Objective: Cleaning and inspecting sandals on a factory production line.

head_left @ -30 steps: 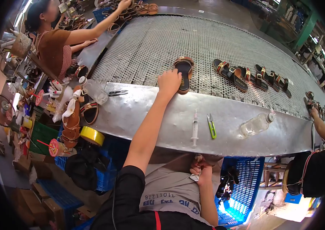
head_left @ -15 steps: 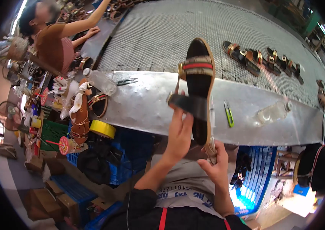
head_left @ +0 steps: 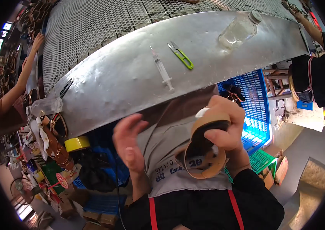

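While our right hand (head_left: pixel 223 126) grips the sandal (head_left: pixel 202 153), the left waits beside it, holding nothing.

We hold the tan-and-black sandal at the lap, below the metal worktop (head_left: pixel 131 76), its long axis running from the clenched right hand down toward our body, straps looping below the fingers. Our left hand (head_left: pixel 130 143) is released, palm turned toward the sandal, just to its left and near. Above the hands on the worktop lie a syringe (head_left: pixel 161 69), green snips (head_left: pixel 181 55) and a clear bottle (head_left: pixel 239 28).
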The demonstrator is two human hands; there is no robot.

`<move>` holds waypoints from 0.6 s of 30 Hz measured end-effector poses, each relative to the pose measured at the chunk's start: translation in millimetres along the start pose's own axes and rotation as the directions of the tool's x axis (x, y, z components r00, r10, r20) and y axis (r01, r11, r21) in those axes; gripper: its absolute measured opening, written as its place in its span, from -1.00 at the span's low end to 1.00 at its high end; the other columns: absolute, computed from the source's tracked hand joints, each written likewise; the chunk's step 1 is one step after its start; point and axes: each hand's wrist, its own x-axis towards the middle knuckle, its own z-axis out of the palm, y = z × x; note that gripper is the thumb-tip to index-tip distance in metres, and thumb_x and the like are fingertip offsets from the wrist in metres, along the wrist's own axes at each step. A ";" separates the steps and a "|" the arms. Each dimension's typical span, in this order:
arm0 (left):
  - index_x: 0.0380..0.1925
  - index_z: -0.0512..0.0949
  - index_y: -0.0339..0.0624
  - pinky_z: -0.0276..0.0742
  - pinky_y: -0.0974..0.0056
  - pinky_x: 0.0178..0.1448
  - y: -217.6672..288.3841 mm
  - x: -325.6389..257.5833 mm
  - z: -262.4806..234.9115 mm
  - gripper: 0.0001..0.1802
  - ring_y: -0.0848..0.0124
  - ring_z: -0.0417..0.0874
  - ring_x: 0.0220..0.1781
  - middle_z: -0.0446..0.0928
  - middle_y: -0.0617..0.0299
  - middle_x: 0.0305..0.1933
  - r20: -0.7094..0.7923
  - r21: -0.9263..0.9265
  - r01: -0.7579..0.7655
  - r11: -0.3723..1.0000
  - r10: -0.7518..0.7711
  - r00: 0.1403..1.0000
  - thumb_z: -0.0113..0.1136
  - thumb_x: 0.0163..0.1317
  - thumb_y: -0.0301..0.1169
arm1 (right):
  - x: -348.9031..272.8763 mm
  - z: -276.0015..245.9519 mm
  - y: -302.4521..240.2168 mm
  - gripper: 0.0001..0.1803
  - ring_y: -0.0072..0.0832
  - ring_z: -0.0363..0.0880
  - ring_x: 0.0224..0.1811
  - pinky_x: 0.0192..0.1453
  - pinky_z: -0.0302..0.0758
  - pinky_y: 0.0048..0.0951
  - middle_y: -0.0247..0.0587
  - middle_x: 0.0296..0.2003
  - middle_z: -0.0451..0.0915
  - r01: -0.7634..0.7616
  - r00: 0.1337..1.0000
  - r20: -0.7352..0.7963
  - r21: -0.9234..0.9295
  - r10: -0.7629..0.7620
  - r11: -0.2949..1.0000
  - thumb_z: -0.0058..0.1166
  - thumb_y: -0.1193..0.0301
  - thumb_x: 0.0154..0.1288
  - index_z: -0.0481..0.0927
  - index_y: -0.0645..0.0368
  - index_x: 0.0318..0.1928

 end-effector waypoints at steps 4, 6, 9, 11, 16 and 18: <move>0.25 0.40 -0.48 0.44 0.09 0.30 -23.1 -43.7 -7.5 -0.08 0.09 0.47 0.34 0.41 -0.19 0.32 0.590 -0.152 0.532 0.833 -0.355 0.725 0.07 0.25 0.22 | -5.5 7.2 -0.5 -0.80 -0.69 0.42 -0.44 -0.38 0.31 -0.56 -0.40 -0.50 0.49 -0.199 0.976 -0.071 0.093 0.206 0.976 0.31 0.43 0.05 0.63 0.28 -0.35; 0.26 0.40 -0.50 0.40 0.12 0.34 -21.6 -66.7 -13.5 -0.09 0.12 0.48 0.35 0.41 -0.18 0.34 0.646 -0.092 0.615 0.783 -0.423 0.636 0.11 0.24 0.18 | -3.3 16.6 -3.3 -0.81 -0.73 0.40 -0.43 -0.37 0.31 -0.58 -0.43 -0.49 0.48 -0.246 0.962 -0.092 0.113 0.257 0.963 0.30 0.42 0.09 0.62 0.28 -0.34; 0.30 0.36 -0.51 0.32 0.18 0.40 -20.9 -74.0 -18.1 -0.09 0.18 0.47 0.37 0.40 -0.16 0.36 0.707 -0.005 0.669 0.743 -0.471 0.528 0.19 0.22 0.11 | -4.5 17.4 3.8 -0.79 -0.74 0.40 -0.42 -0.34 0.34 -0.61 -0.45 -0.48 0.50 -0.339 0.939 -0.016 0.126 0.343 0.932 0.28 0.41 0.15 0.63 0.29 -0.26; 0.33 0.32 -0.50 0.29 0.20 0.43 -14.4 -71.5 -12.7 -0.09 0.19 0.46 0.39 0.39 -0.15 0.37 0.720 0.021 0.657 0.754 -0.467 0.513 0.22 0.21 0.08 | -6.9 22.1 8.2 -0.78 -0.74 0.41 -0.41 -0.33 0.35 -0.61 -0.44 -0.45 0.52 -0.366 0.928 -0.025 0.138 0.373 0.920 0.27 0.40 0.19 0.63 0.30 -0.23; 0.42 0.16 -0.47 0.24 0.28 0.44 12.6 -81.6 -1.0 -0.27 0.34 0.39 0.39 0.39 -0.02 0.36 0.536 -0.007 0.799 0.602 -0.672 0.511 0.10 0.40 -0.24 | -18.7 32.8 45.4 -0.72 -0.75 0.45 -0.37 -0.30 0.39 -0.65 -0.44 -0.36 0.57 -0.523 0.836 -0.030 0.259 0.548 0.812 0.20 0.31 0.36 0.61 0.29 -0.09; 0.42 0.17 -0.44 0.24 0.29 0.43 5.9 -96.8 -7.9 -0.34 0.37 0.38 0.38 0.38 0.03 0.36 0.510 0.006 0.821 0.570 -0.708 0.488 0.05 0.44 -0.31 | -26.9 33.0 60.9 -0.68 -0.77 0.47 -0.35 -0.29 0.40 -0.67 -0.45 -0.33 0.56 -0.691 0.650 0.076 0.472 0.756 0.547 0.12 0.23 0.44 0.60 0.25 -0.03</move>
